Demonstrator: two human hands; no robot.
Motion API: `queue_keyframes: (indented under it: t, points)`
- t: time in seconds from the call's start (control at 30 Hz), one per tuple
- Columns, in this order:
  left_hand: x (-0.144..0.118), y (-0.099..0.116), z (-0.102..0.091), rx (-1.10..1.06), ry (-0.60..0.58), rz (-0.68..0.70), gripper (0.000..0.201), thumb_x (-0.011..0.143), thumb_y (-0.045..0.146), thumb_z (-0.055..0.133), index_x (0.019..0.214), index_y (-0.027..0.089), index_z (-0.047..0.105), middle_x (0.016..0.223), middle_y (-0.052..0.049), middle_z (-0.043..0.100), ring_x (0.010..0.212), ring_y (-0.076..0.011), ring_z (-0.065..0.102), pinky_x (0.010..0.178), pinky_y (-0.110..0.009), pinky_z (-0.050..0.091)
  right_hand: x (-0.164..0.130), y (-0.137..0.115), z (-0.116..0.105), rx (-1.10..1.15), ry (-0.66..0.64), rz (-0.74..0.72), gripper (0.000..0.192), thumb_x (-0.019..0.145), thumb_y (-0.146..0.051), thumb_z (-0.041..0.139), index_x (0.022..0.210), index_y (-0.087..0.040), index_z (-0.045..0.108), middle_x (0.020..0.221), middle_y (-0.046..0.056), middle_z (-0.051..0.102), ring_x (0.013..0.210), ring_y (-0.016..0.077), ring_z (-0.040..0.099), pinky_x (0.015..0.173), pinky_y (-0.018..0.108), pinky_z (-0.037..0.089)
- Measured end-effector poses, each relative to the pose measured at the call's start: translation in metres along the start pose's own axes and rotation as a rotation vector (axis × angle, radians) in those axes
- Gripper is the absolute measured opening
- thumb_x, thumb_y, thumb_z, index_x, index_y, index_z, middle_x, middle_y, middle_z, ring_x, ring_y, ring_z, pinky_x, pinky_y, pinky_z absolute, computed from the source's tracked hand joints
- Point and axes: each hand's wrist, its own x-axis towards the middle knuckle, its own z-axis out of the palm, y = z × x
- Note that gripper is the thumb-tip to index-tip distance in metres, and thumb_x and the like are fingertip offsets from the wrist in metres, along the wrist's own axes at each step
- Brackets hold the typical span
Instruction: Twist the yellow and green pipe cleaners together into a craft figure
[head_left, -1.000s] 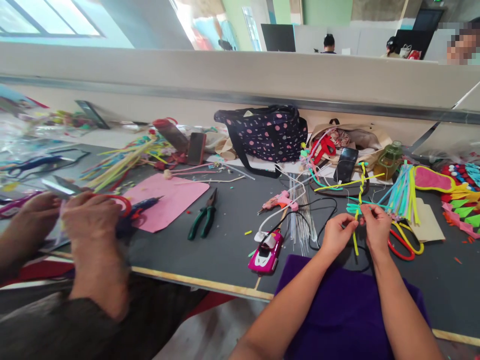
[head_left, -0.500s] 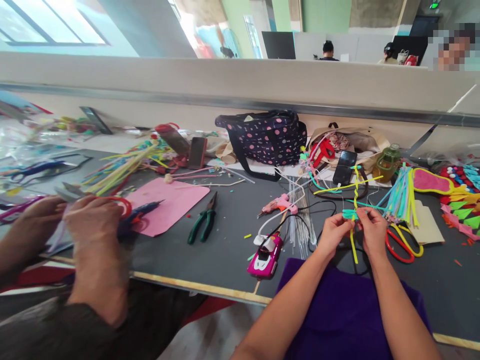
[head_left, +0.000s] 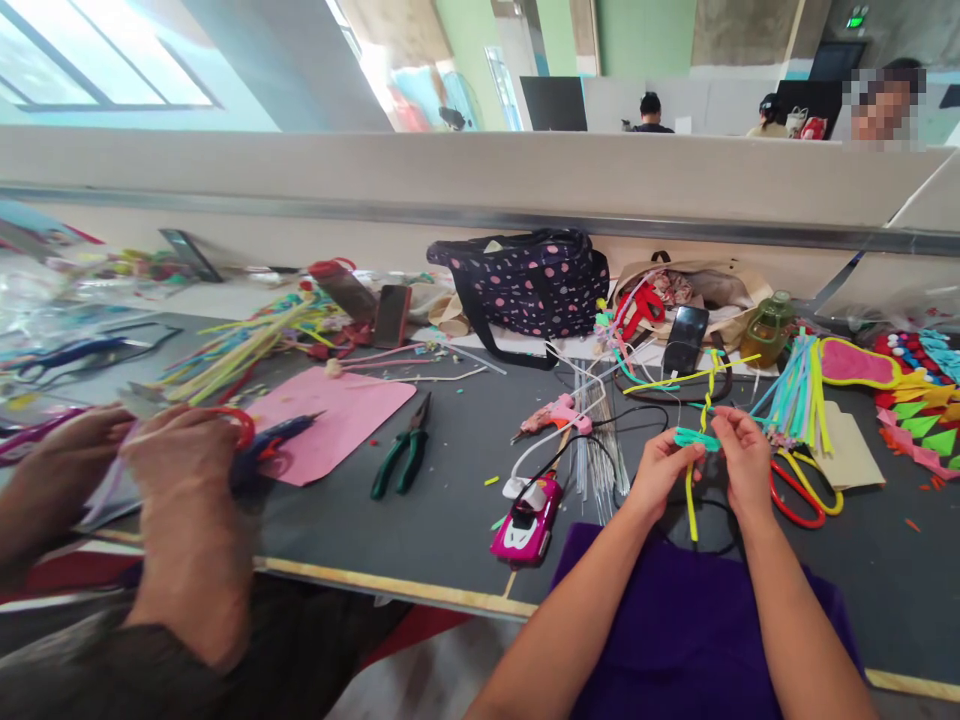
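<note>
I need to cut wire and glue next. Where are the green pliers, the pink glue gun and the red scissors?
green pliers (head_left: pixel 399 462), head view, on the handles.
pink glue gun (head_left: pixel 553 412), head view, on its body.
red scissors (head_left: pixel 796 492), head view, on a handle loop.

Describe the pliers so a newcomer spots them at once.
On the dark table, look just right of the pink sheet, left of the glue gun. The pliers lie there alone: green handles, dark jaws pointing away, unlike the red-handled scissors near the right hand.
</note>
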Motion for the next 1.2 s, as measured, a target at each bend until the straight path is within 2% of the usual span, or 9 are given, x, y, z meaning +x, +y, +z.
queue_keyframes:
  t: [0.13,0.2,0.3,0.43,0.57,0.87,1.07,1.2]
  points:
    - [-0.001,0.003,-0.003,0.046,-0.051,-0.087,0.024,0.063,0.03,0.076,0.07,0.013,0.061,0.059,0.0,0.06,0.044,-0.0083,0.051,0.046,-0.022,0.041,0.015,-0.009,-0.021,-0.112,0.3,-0.268,0.043,0.076,-0.042,0.066,0.111,-0.017,0.059,0.098,0.006,0.061,0.087,0.0166,0.058,0.077,0.03,0.047]
    - [-0.002,0.003,-0.003,0.083,-0.083,-0.123,0.022,0.062,0.028,0.075,0.069,0.013,0.061,0.058,0.0,0.06,0.043,-0.0078,0.049,0.045,-0.021,0.039,0.021,-0.015,-0.035,-0.213,0.385,-0.362,0.047,0.079,-0.042,0.064,0.119,-0.019,0.055,0.107,0.008,0.06,0.092,0.0182,0.058,0.078,0.032,0.047]
    - [-0.003,0.003,-0.002,0.137,-0.13,-0.163,0.019,0.061,0.026,0.074,0.067,0.013,0.062,0.055,0.001,0.058,0.044,-0.0075,0.048,0.044,-0.02,0.038,0.025,-0.026,-0.053,-0.456,0.412,-0.501,0.038,0.083,-0.042,0.06,0.115,-0.021,0.06,0.114,0.009,0.059,0.102,0.022,0.056,0.085,0.037,0.045]
    - [-0.004,0.003,-0.001,0.187,-0.185,-0.19,0.018,0.062,0.026,0.073,0.064,0.013,0.062,0.053,0.001,0.056,0.044,-0.0073,0.046,0.044,-0.02,0.037,0.029,-0.032,-0.067,-0.645,0.34,-0.645,0.028,0.087,-0.04,0.056,0.104,-0.021,0.067,0.106,0.008,0.066,0.106,0.0232,0.056,0.096,0.042,0.038]
    - [-0.004,0.001,-0.002,0.238,-0.226,-0.215,0.018,0.063,0.027,0.073,0.064,0.013,0.062,0.054,0.001,0.057,0.043,-0.0072,0.047,0.044,-0.02,0.037,0.032,-0.03,-0.071,-0.645,0.27,-0.595,0.026,0.088,-0.039,0.054,0.095,-0.021,0.071,0.093,0.007,0.07,0.095,0.0219,0.058,0.089,0.039,0.043]
    - [-0.003,0.0,-0.006,0.286,-0.258,-0.217,0.016,0.065,0.026,0.072,0.067,0.012,0.064,0.055,0.0,0.059,0.044,-0.0073,0.048,0.044,-0.019,0.037,0.034,-0.021,-0.072,-0.351,0.221,-0.268,0.038,0.078,-0.052,0.06,0.09,-0.017,0.07,0.08,0.004,0.066,0.072,0.0168,0.06,0.064,0.028,0.049]
    - [-0.003,0.0,-0.006,0.307,-0.26,-0.208,0.016,0.064,0.026,0.072,0.066,0.012,0.065,0.055,0.0,0.058,0.044,-0.0075,0.048,0.044,-0.019,0.038,0.037,-0.016,-0.075,-0.321,0.214,-0.227,0.04,0.074,-0.056,0.061,0.081,-0.016,0.068,0.069,0.002,0.063,0.064,0.0158,0.057,0.06,0.027,0.048]
    - [-0.004,0.002,-0.004,0.303,-0.25,-0.203,0.015,0.064,0.027,0.072,0.064,0.013,0.064,0.054,0.0,0.058,0.043,-0.0076,0.047,0.044,-0.019,0.037,0.035,-0.02,-0.076,-0.401,0.204,-0.275,0.038,0.078,-0.052,0.058,0.087,-0.017,0.069,0.079,0.004,0.065,0.07,0.0173,0.059,0.067,0.031,0.049]
